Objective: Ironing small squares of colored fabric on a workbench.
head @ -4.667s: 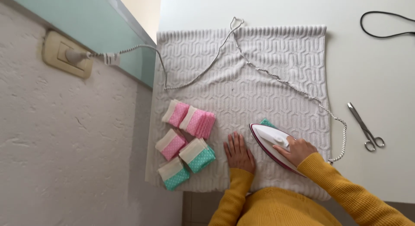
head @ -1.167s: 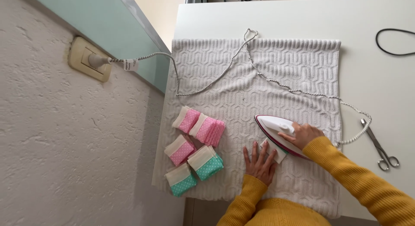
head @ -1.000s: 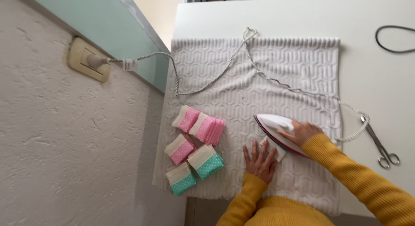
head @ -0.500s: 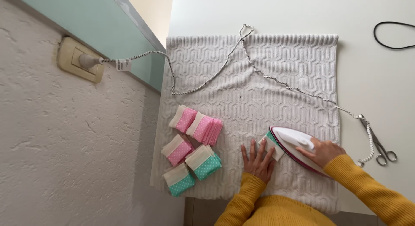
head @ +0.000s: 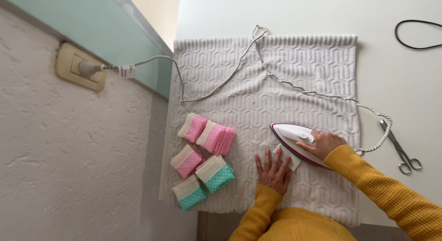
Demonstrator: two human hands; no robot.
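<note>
Nearest your body, at the lower edge of the textured white towel (head: 276, 84), your left hand (head: 273, 169) lay flat with fingers spread, pressing down a small pale fabric piece (head: 288, 157) rather than gripping anything. Just beside it, your right hand (head: 323, 143) was closed around the handle of the white iron (head: 297, 142), whose soleplate sat over the far part of that same piece, nose pointing toward the wall side. Your fingertips lay very near the iron's edge; the step would have gone better, in my judgement, with those fingers drawn back toward you and the cloth held taut only by its near edge. Left of the hands sat the folded stacks, two pink dotted (head: 207, 135) and teal dotted (head: 205, 183), close enough that a wide stroke could have nudged them. Farther out, the braided cord (head: 221, 82) looped across the towel to the wall socket (head: 78, 71); keeping its slack clear of the soleplate mattered. Scissors (head: 399, 146) lay on the table to your right.
</note>
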